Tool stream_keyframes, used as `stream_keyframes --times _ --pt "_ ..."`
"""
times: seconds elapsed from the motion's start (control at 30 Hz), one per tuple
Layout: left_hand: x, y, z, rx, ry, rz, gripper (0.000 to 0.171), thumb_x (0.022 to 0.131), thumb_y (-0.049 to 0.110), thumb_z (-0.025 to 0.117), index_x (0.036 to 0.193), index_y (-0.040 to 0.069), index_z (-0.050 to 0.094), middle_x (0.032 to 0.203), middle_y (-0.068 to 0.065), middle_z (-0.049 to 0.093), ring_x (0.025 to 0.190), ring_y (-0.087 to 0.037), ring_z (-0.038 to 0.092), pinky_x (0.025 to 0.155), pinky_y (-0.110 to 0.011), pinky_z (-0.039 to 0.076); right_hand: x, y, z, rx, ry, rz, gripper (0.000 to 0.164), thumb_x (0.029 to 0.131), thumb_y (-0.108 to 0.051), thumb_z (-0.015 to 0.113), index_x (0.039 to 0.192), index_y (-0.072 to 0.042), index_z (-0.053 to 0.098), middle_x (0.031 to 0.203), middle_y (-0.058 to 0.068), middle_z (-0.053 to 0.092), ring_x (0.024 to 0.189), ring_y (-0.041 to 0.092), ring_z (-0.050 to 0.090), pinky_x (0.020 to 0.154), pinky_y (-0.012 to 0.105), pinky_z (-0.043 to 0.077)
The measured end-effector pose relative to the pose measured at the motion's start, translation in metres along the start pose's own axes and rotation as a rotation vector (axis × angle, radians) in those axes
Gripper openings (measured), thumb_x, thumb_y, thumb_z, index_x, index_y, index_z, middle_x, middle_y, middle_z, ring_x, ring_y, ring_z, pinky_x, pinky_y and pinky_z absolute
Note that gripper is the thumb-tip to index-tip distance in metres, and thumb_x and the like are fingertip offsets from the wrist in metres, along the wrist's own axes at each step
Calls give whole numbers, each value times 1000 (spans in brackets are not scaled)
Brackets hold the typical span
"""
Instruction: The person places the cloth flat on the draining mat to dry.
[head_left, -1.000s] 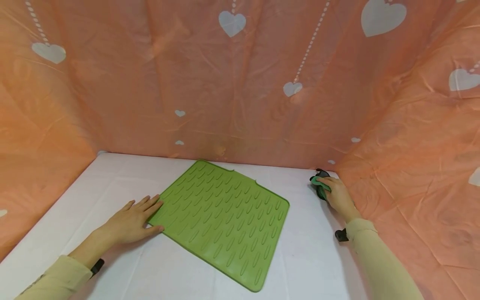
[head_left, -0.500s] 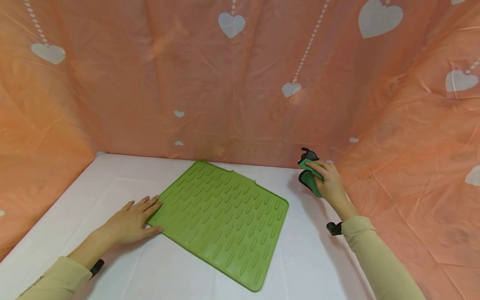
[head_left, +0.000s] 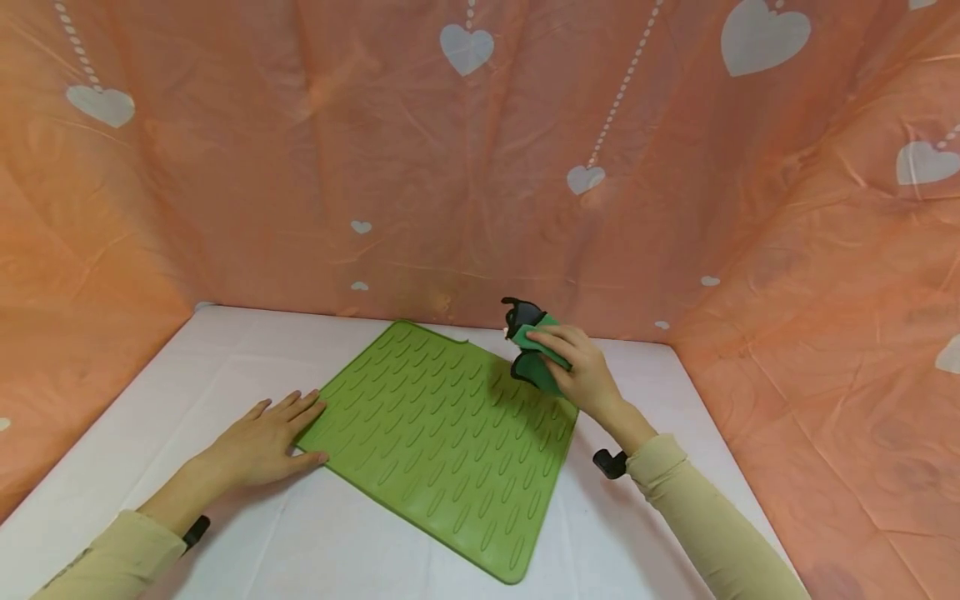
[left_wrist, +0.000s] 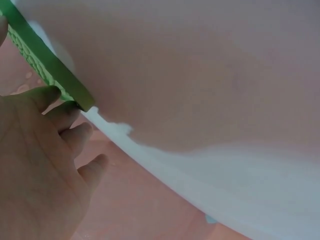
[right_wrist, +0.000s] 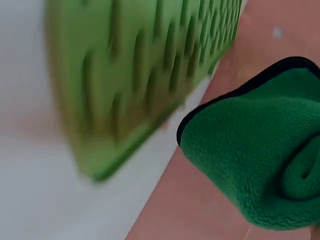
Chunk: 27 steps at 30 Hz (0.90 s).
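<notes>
My right hand (head_left: 585,367) is closed around 1 green cloth (head_left: 542,372), its black edging showing along the folds and 1 dark grey part jutting out at the far end; I hold this bundle up over the far right side of 1 green mat (head_left: 435,450), where its shadow falls; in the right wrist view the cloth is apart from the mat. My left hand (head_left: 258,446) grasps nothing; it lies palm down with 5 fingers spread, the thumb tip and index fingertip over the mat's left corner, the hand itself beside it on 1 white-covered table (head_left: 352,542). The mat lies askew, with long ribs in many rows, too many for me to count; 1 notch is cut in its far edge, the right end hidden behind the cloth. My 2 beige sleeves (head_left: 705,508) reach in from the near side; 2 black fittings (head_left: 610,463) show, 1 at each wrist; around the table hangs orange sheeting (head_left: 420,150), on which I count at least 9 white hearts (head_left: 467,50), some beneath strings of white dots.
</notes>
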<state>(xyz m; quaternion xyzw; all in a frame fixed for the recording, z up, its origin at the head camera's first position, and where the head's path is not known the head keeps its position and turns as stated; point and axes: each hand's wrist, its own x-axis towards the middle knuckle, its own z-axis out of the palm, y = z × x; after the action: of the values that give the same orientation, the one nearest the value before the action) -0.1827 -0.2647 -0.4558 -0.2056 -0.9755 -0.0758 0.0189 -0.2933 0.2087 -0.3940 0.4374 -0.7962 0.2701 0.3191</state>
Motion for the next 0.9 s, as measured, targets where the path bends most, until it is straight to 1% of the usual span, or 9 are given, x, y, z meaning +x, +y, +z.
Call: stream_keyframes --times 0.2,0.27,0.37,0.5,0.6,0.67,0.73,0.8,0.9 --pt "0 1 -1 -7 -3 -1 89 94 65 65 151 -2 50 158 -23 44 144 -50 41 113 -72 31 8 -30 37 71 -104 -135 50 85 10 79 131 -6 70 127 15 68 120 35 63 102 47 53" --pt "0 2 -1 -9 -3 -1 89 93 64 65 151 -2 50 158 -24 44 144 -50 41 113 -72 31 9 -40 48 90 -149 -174 50 85 9 79 132 -7 69 130 15 67 122 34 63 104 44 53" --pt "0 2 -2 -11 -5 -2 89 93 64 65 151 -2 50 158 -23 44 144 -49 41 113 -72 30 9 -54 63 105 -244 -212 48 89 6 77 134 -9 69 135 14 65 127 33 61 108 40 51" --pt "1 2 -1 -11 -5 -3 89 93 64 65 152 -2 50 159 -23 44 144 -50 41 113 -72 30 5 -71 77 142 -439 -200 47 95 1 74 139 -12 66 146 10 61 139 30 54 114 36 45" --pt "1 1 -1 -10 -6 -3 89 94 63 65 152 -2 50 159 -23 44 144 -50 41 113 -72 30 2 -83 85 196 -593 -182 48 99 -1 69 144 -13 63 153 7 56 147 28 45 119 40 39" --pt "1 1 -1 -7 -1 2 89 93 63 66 151 -2 50 158 -23 45 143 -50 42 112 -73 31 -1 -89 89 218 -676 -178 47 101 -3 66 146 -15 61 155 5 54 150 27 41 121 44 36" --pt "1 1 -1 -6 1 1 89 93 63 66 151 -1 50 158 -23 45 143 -50 42 112 -72 32 -3 -93 92 217 -743 -181 46 103 -6 64 148 -16 59 158 4 51 152 27 37 123 48 32" --pt "1 0 0 -2 7 3 89 92 63 67 151 -2 51 157 -23 46 142 -50 43 112 -72 32 -6 -97 94 186 -791 -189 46 105 -11 62 150 -19 58 160 2 47 154 25 33 124 49 29" --pt "2 0 0 -5 5 -1 88 92 62 67 151 -1 50 157 -23 46 143 -50 42 113 -72 31 -8 -100 95 128 -829 -207 46 107 -19 60 152 -22 55 163 0 43 155 24 30 125 49 26"
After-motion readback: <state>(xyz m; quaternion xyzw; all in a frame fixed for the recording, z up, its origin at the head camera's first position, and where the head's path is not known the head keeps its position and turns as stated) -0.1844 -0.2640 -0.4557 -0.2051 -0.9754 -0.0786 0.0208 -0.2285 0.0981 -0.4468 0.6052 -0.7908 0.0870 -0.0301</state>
